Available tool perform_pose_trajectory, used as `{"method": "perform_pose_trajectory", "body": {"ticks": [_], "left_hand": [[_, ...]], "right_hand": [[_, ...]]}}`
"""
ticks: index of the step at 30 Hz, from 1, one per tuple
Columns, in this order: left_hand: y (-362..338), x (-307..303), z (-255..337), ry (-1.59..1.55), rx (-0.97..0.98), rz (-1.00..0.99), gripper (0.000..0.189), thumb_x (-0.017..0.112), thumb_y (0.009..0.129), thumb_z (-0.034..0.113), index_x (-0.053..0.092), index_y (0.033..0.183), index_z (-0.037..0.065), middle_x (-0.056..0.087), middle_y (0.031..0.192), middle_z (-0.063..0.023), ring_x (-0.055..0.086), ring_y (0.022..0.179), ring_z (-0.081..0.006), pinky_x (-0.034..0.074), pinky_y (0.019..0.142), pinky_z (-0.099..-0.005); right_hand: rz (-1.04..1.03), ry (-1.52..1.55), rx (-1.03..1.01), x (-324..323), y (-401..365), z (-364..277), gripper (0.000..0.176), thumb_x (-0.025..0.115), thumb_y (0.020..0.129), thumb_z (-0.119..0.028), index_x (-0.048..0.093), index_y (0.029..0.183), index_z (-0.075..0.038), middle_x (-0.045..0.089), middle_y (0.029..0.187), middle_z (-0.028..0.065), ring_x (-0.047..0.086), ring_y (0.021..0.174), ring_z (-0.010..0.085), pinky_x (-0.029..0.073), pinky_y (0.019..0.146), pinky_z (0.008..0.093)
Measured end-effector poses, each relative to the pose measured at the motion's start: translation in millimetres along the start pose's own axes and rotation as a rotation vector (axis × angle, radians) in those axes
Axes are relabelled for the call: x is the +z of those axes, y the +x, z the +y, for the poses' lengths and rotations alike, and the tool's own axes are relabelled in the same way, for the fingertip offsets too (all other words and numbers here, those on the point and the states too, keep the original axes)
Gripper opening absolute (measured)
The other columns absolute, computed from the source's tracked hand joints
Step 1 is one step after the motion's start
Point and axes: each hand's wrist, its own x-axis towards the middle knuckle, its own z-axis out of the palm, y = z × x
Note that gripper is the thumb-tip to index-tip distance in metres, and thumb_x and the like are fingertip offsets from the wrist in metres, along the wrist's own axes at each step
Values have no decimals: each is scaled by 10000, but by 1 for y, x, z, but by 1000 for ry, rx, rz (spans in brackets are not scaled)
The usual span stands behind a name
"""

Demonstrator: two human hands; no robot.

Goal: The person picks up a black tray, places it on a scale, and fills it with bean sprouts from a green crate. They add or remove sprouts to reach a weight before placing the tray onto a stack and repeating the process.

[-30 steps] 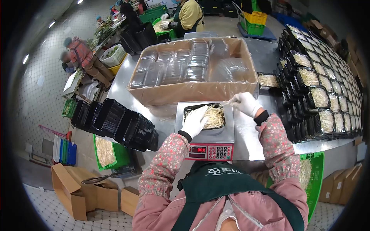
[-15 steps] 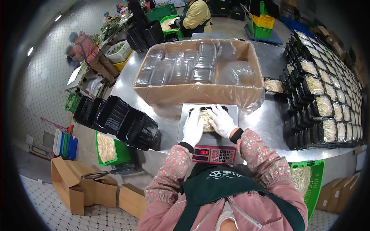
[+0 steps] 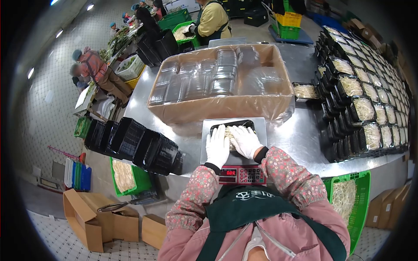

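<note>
A black plastic tray [image 3: 248, 123] of pale bean sprouts [image 3: 230, 140] sits on the metal platform of a digital scale [image 3: 260, 124]. My left hand [image 3: 217, 147], in a white glove, lies along the tray's left side with its fingers stretched out over the sprouts. From the right, my gloved right hand [image 3: 245, 141] presses its extended fingers on the sprouts. Both palms hide much of the tray and its contents. Below them is the scale's red keypad panel [image 3: 251, 175] with a lit display [image 3: 230, 172].
Behind the scale stands a large carton [image 3: 217, 109] of clear plastic lids. Stacked black trays [image 3: 130, 141] are at left; filled trays [image 3: 365, 108] are piled at right. Green crates [image 3: 362, 204] of sprouts flank me. Co-workers [image 3: 213, 21] stand beyond the table.
My hands have drawn slightly closer together over the sprouts, the right one's fingers reaching further left. The whole view has shifted a little.
</note>
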Motion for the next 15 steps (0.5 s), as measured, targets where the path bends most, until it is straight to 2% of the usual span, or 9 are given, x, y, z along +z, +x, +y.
{"method": "perform_pose_trajectory", "body": {"ticks": [3,5,7,8,10,12,14,15], "left_hand": [[2,-6,-6,15,3,-170,493,474,967,247,453,1430,78,506,1424,-126,439,1338,-316,276,1127,-521],[4,-12,-5,-49,-34,-216,504,485,967,230,435,1443,73,495,1433,-133,423,1354,-314,265,1132,-526],[0,-20,-4,-144,22,-75,503,500,963,208,435,1441,68,489,1437,-139,412,1363,-314,260,1137,-519],[-2,-25,-5,-191,51,-9,503,507,961,197,434,1441,65,486,1439,-141,406,1367,-314,257,1140,-515],[-2,-41,-7,-211,98,21,526,542,940,167,425,1432,21,461,1455,-168,395,1373,-330,259,1153,-474],[-2,-57,2,-273,161,-3,556,577,915,152,421,1428,5,449,1455,-194,384,1367,-377,263,1152,-486],[3,-69,25,-252,283,-65,568,591,900,137,421,1425,0,446,1451,-205,377,1363,-404,270,1147,-496],[6,-70,34,-239,344,-95,574,598,893,129,421,1423,-2,445,1449,-211,373,1360,-417,273,1145,-502]], "right_hand": [[-18,72,5,-5,10,4,485,516,928,-269,493,1356,-42,552,1315,191,519,1200,365,379,1055,483],[-33,185,-46,4,17,18,473,518,933,-254,502,1356,-43,558,1317,192,522,1208,364,378,1069,455],[-13,406,-100,-14,13,27,464,530,950,-243,510,1367,-42,563,1326,198,515,1246,358,361,1106,395],[34,494,-120,-31,11,28,473,530,945,-226,492,1377,-39,568,1326,180,518,1252,335,394,1072,409],[131,870,-149,-56,10,32,426,526,955,-163,526,1362,-37,566,1357,160,508,1290,278,386,1082,378],[184,854,-36,-92,1,39,416,500,969,-110,524,1374,-21,577,1366,113,481,1317,219,335,1128,351],[418,1013,107,-82,-2,55,371,509,982,-104,555,1338,-14,602,1331,109,524,1268,198,372,1097,333],[502,988,173,-76,-4,53,361,512,987,-117,559,1330,-15,607,1319,117,530,1262,204,380,1092,333]]}}
